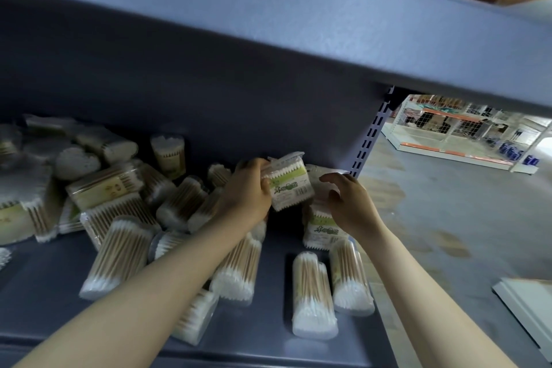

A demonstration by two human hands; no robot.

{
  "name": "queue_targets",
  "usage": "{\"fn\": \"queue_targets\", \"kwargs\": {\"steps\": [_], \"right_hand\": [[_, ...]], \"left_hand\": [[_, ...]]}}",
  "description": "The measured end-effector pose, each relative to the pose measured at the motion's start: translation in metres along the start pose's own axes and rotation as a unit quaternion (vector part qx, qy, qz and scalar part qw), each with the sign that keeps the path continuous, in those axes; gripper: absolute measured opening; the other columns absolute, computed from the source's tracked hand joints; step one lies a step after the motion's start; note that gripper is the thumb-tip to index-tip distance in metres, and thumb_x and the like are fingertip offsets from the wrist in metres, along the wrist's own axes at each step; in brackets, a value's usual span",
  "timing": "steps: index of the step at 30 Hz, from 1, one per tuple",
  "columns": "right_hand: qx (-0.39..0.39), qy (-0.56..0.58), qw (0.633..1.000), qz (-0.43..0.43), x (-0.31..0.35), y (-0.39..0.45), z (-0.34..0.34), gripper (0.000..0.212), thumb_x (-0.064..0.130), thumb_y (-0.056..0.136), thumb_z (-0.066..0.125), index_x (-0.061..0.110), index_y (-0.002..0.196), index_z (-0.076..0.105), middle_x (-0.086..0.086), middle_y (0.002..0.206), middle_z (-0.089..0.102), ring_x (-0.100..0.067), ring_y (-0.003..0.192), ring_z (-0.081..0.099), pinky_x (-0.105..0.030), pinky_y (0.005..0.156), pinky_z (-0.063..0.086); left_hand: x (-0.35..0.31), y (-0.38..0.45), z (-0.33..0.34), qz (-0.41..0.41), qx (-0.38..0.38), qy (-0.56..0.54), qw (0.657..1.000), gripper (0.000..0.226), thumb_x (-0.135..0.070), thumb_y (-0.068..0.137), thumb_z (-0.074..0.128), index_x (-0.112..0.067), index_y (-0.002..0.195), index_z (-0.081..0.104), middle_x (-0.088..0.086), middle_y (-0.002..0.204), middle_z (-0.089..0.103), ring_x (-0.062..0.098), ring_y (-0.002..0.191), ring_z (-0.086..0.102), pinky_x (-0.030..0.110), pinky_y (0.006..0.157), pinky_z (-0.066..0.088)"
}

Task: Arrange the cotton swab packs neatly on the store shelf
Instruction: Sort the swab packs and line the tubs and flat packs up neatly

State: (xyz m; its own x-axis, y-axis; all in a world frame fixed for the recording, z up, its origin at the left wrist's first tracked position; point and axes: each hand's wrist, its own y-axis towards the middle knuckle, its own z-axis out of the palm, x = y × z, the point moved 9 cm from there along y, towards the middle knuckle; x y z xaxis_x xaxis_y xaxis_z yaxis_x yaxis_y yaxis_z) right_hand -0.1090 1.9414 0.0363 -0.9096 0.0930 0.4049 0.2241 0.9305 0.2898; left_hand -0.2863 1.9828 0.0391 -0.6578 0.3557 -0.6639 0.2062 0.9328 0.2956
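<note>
My left hand [248, 191] grips a green-labelled cotton swab pack [289, 185] and holds it upright above the grey shelf [44, 281], near the back right corner. My right hand [349, 203] hovers just right of it with curled fingers over a second green-labelled pack [321, 228] that lies on the shelf; whether it touches that pack I cannot tell. Several clear packs of wooden swabs [119, 257] lie jumbled across the shelf to the left. Two more such packs [312, 296] lie side by side at the front right.
The shelf above [268, 18] overhangs closely. A slotted upright post [372, 136] marks the shelf's right end. Beyond it is grey floor [448, 203] and a distant wire display rack [454, 131]. A white board [528, 305] lies on the floor at the right.
</note>
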Motion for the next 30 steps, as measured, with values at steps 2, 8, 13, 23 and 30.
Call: {"fn": "queue_targets", "kwargs": {"steps": [2, 8, 13, 23, 30], "right_hand": [[0.002, -0.005, 1.000, -0.002, 0.002, 0.000, 0.001, 0.041, 0.000, 0.090, 0.038, 0.012, 0.126, 0.053, -0.010, 0.133, 0.049, -0.026, 0.123, 0.042, -0.026, 0.090, 0.034], [0.014, -0.024, 0.999, -0.017, 0.010, -0.001, 0.003, 0.044, 0.000, 0.091, 0.038, 0.012, 0.131, 0.050, -0.007, 0.137, 0.049, -0.024, 0.125, 0.042, -0.024, 0.088, 0.031], [0.024, -0.028, 0.999, -0.023, 0.010, -0.001, 0.005, 0.048, -0.001, 0.090, 0.039, 0.010, 0.137, 0.043, -0.007, 0.144, 0.040, -0.025, 0.130, 0.038, -0.025, 0.096, 0.032], [0.078, -0.051, 0.995, -0.022, 0.010, -0.001, 0.013, 0.053, 0.005, 0.095, 0.037, 0.011, 0.146, 0.022, -0.007, 0.153, 0.024, -0.020, 0.142, 0.017, -0.021, 0.106, 0.015], [0.091, -0.061, 0.994, -0.020, 0.013, -0.001, 0.015, 0.055, 0.011, 0.094, 0.044, 0.010, 0.145, 0.024, -0.007, 0.151, 0.028, -0.021, 0.140, 0.022, -0.022, 0.106, 0.018]], "left_hand": [[-0.001, 0.001, -0.002, 0.020, 0.006, 0.048, 0.999, 0.035, -0.014, 0.095, 0.044, -0.014, 0.130, 0.045, 0.009, 0.130, 0.047, 0.025, 0.116, 0.047, 0.034, 0.090, 0.039], [-0.008, 0.000, 0.000, 0.059, 0.028, 0.157, 0.985, 0.044, -0.015, 0.093, 0.047, -0.021, 0.136, 0.038, 0.006, 0.133, 0.042, 0.028, 0.119, 0.043, 0.035, 0.095, 0.037], [-0.027, -0.001, 0.018, 0.111, 0.048, 0.257, 0.959, 0.049, -0.010, 0.090, 0.050, -0.019, 0.136, 0.036, 0.006, 0.135, 0.038, 0.028, 0.123, 0.035, 0.035, 0.100, 0.032], [-0.021, 0.002, 0.033, 0.140, 0.051, 0.249, 0.957, 0.046, -0.017, 0.092, 0.050, -0.026, 0.136, 0.042, 0.000, 0.141, 0.030, 0.025, 0.127, 0.027, 0.035, 0.103, 0.027], [-0.029, 0.004, 0.049, 0.189, 0.078, 0.248, 0.947, 0.059, -0.017, 0.095, 0.047, -0.026, 0.147, 0.021, -0.006, 0.157, 0.007, 0.017, 0.143, 0.002, 0.033, 0.114, 0.008]]}}
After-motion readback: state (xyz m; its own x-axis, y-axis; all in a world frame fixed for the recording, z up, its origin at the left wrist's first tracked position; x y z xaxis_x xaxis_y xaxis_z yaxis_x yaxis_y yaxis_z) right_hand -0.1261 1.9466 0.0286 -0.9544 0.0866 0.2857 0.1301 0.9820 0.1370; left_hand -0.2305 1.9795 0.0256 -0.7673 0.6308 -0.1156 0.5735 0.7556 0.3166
